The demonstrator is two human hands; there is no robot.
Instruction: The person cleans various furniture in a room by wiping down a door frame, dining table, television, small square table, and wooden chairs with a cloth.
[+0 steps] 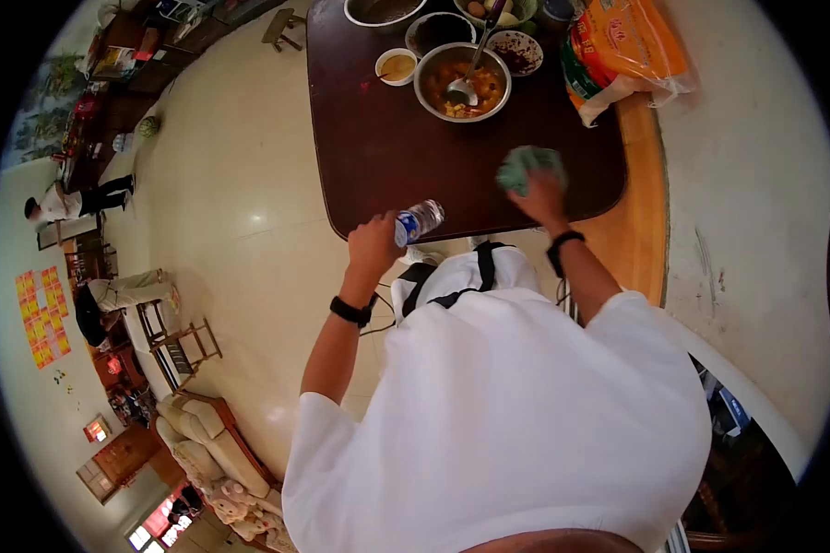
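My left hand [375, 247] is closed around a clear plastic water bottle [421, 221] with a blue label, held on its side at the near edge of the dark wooden table [406, 166]. My right hand [539, 195], a little blurred, grips a green cloth [528, 168] on the tabletop near the right front corner. Beyond the cloth stands a metal bowl [500, 103] of reddish-orange food, with a metal ladle [464, 90] resting in it.
Around the metal bowl are a small cup of yellowish food [397, 66], a stained bowl [516, 52] and several other bowls. An orange plastic bag [627, 46] sits at the table's back right, beside the wall. Two people [60, 203] are across the room, left.
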